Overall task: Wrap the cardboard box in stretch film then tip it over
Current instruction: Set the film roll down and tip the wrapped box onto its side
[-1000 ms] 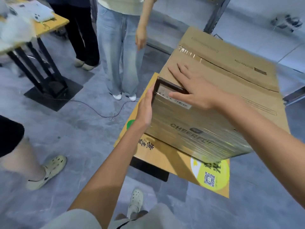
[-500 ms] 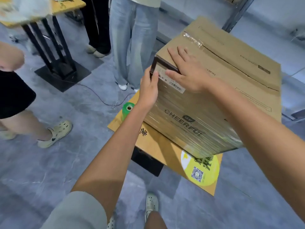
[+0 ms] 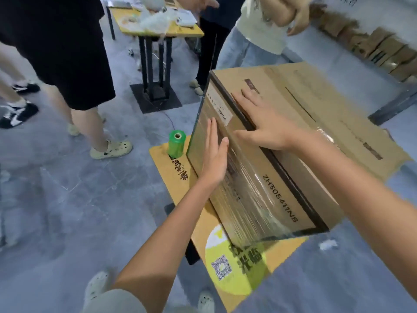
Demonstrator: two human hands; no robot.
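Observation:
A large cardboard box (image 3: 320, 105) stands on a small yellow table (image 3: 180, 177), its near sides covered in shiny stretch film (image 3: 246, 199). My left hand (image 3: 214, 157) lies flat with straight fingers against the film-covered side face. My right hand (image 3: 261, 123) rests spread open across the box's top edge, thumb down on the side face. A green roll of stretch film (image 3: 176, 143) stands upright on the table's far corner, just left of the box.
Several people stand close behind and to the left; legs and shoes (image 3: 110, 150) are near the table. A second yellow table (image 3: 158, 26) on a black pedestal stands beyond. Stacked cartons (image 3: 374, 46) line the far right wall. Grey floor surrounds the table.
The view has swung around the box to another side. My left hand slid from the box's corner onto the flat wrapped face; my right hand stays on the top edge.

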